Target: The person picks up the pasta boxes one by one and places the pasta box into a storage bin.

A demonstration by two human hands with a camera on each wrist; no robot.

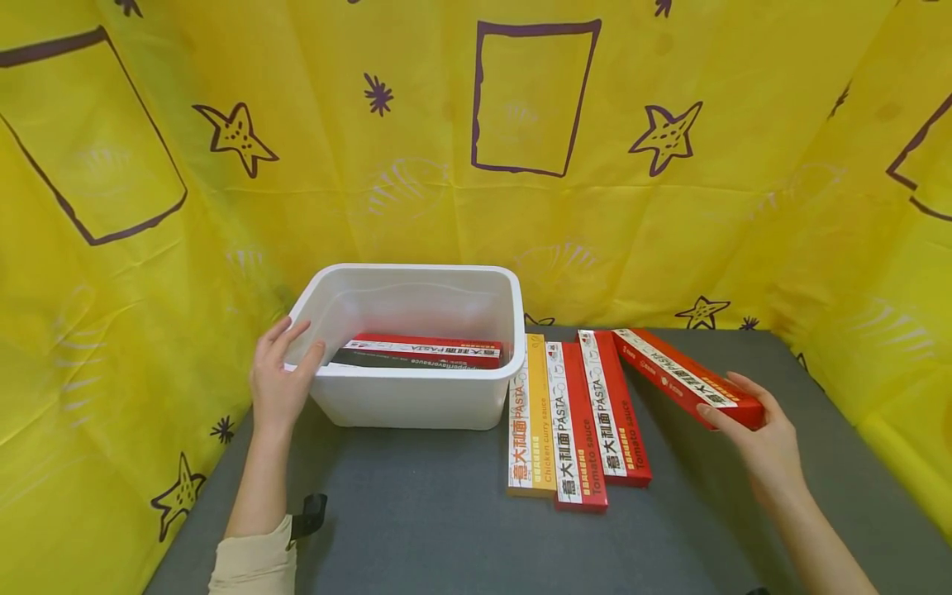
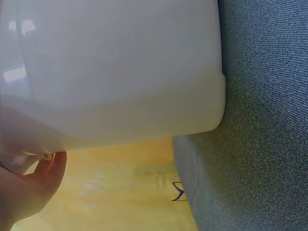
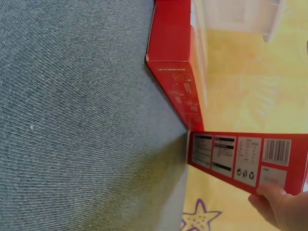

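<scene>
My left hand point(image 1: 285, 373) grips the rim of a white plastic bin point(image 1: 409, 401) at its left front corner. Inside the bin lie pasta boxes, a red one point(image 1: 476, 354) and a dark one point(image 1: 387, 358). My right hand point(image 1: 769, 442) pinches the near end of a red pasta box point(image 1: 687, 376), thumb on one side and fingers on the other. That box is tilted, its near end raised and its far end low at the table; the right wrist view shows its printed underside with a barcode point(image 3: 276, 151).
Right of the bin, a yellow pasta box point(image 1: 530, 421) and two red ones, a nearer box point(image 1: 578, 438) and a farther box point(image 1: 616, 413), lie side by side on the grey cloth-covered table point(image 1: 416, 512). Yellow patterned curtains point(image 1: 416, 207) enclose the back and sides.
</scene>
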